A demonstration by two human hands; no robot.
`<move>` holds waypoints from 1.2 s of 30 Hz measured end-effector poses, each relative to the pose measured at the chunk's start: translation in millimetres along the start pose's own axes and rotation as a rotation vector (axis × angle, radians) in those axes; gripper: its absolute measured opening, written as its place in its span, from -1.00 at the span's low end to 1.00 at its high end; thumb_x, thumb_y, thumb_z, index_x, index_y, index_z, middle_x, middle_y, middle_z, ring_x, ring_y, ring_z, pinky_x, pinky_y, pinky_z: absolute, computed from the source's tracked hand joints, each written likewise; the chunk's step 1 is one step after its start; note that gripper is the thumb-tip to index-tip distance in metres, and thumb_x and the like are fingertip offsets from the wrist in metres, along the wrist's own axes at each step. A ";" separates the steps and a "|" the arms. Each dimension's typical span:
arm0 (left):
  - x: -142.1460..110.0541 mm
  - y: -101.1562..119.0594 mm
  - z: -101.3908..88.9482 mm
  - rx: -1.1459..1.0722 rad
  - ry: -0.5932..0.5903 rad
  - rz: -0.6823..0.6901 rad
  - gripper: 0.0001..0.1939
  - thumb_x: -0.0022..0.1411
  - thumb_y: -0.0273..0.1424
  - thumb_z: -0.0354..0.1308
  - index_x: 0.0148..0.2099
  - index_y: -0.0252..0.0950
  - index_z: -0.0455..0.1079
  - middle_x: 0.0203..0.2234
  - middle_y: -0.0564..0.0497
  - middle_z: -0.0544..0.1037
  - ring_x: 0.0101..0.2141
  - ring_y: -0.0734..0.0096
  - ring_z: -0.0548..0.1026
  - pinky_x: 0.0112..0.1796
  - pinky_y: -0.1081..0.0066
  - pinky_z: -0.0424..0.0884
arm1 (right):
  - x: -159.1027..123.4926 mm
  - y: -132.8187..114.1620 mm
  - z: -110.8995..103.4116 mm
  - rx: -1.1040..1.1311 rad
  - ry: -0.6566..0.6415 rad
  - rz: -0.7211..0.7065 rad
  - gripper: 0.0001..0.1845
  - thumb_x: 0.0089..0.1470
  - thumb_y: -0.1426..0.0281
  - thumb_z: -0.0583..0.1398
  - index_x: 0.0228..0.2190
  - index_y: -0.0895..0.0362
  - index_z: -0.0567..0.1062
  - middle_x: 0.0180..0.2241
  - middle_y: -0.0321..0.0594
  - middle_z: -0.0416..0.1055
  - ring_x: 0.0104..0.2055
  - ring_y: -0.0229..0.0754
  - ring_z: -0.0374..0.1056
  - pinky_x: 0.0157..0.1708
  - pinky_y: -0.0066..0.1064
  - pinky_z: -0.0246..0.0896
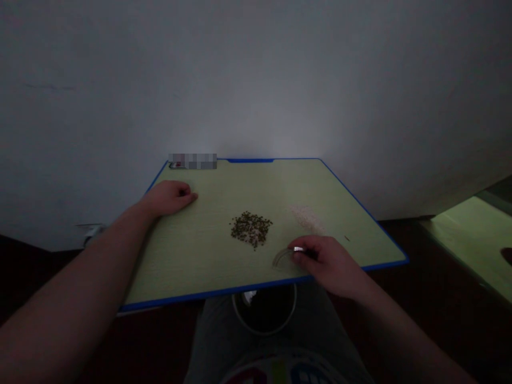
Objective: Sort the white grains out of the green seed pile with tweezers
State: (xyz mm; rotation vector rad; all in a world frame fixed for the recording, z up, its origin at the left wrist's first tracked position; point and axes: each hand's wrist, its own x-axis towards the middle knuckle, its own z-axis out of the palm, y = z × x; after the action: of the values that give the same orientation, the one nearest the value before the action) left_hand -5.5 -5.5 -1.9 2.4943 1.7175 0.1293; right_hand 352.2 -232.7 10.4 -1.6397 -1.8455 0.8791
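Desk: one pale-green rectangular desk with a blue rim point(200, 266), beneath both hands.
Bowl: one round, dark-looking bowl with a pale rim point(264, 333), below the near edge, left of the right hand; contents too dark to tell.
Left hand point(166, 198): at the desk's left side, fingers curled loosely in; whether it hides anything, I cannot tell.
Right hand point(334, 266): pinching one thin, curved, pale tool with a shiny silvery end point(280, 256), perhaps tweezers.
Heaps: one loose heap of small dark grains mixed with pale ones point(251, 229), between the hands; one heap of small whitish grains point(307, 217), just beyond the right hand.
Sliver: one thin dark sliver point(346, 238), right of the right hand.
Progress: seemingly partway; whitish grains lie apart, others remain among the dark.
Grain count: too many, too small.
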 end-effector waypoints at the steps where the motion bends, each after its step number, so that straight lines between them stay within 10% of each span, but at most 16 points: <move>1: -0.3 0.4 -0.2 0.000 0.002 -0.003 -0.52 0.10 0.05 -0.08 -0.43 -0.25 0.40 -0.56 -0.04 0.46 -0.47 0.29 0.39 -0.40 0.34 0.21 | 0.2 -2.5 1.5 -0.022 -0.003 -0.017 -0.80 0.09 0.43 0.14 -0.29 0.11 0.57 -0.38 -0.22 0.55 -0.36 -0.15 0.43 -0.37 -0.34 0.28; 10: -2.6 4.1 -3.9 0.011 -0.004 -0.014 -0.52 0.09 0.05 -0.09 -0.44 -0.24 0.38 -0.55 -0.02 0.47 -0.46 0.32 0.39 -0.40 0.36 0.20 | -2.3 -14.7 12.1 0.056 -0.118 -0.102 -0.78 0.06 0.48 0.16 -0.29 0.05 0.58 -0.31 -0.26 0.59 -0.27 -0.15 0.48 -0.28 -0.35 0.34; 22: -2.9 4.3 -5.2 -0.001 -0.005 -0.017 -0.53 0.09 0.03 -0.08 -0.44 -0.24 0.40 -0.56 -0.04 0.45 -0.46 0.30 0.38 -0.39 0.33 0.21 | 24.2 -10.4 16.8 -0.141 0.162 -0.083 -0.74 0.11 0.45 0.14 -0.19 0.10 0.58 -0.24 -0.15 0.60 -0.24 -0.07 0.51 -0.22 -0.26 0.36; 36: -2.6 1.5 -4.2 0.011 0.005 0.001 -0.53 0.11 0.03 -0.09 -0.45 -0.25 0.36 -0.58 -0.01 0.43 -0.47 0.32 0.37 -0.41 0.35 0.18 | 40.8 -18.0 21.0 -0.179 0.053 -0.171 -0.73 0.09 0.52 0.15 -0.21 0.10 0.59 -0.26 -0.21 0.60 -0.22 -0.11 0.50 -0.22 -0.32 0.31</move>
State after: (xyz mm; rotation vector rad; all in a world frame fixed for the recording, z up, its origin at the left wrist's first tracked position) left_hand -5.6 -8.3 2.4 2.5051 1.7234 0.1262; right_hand 319.2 -196.1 8.4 -1.5628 -2.0419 0.6079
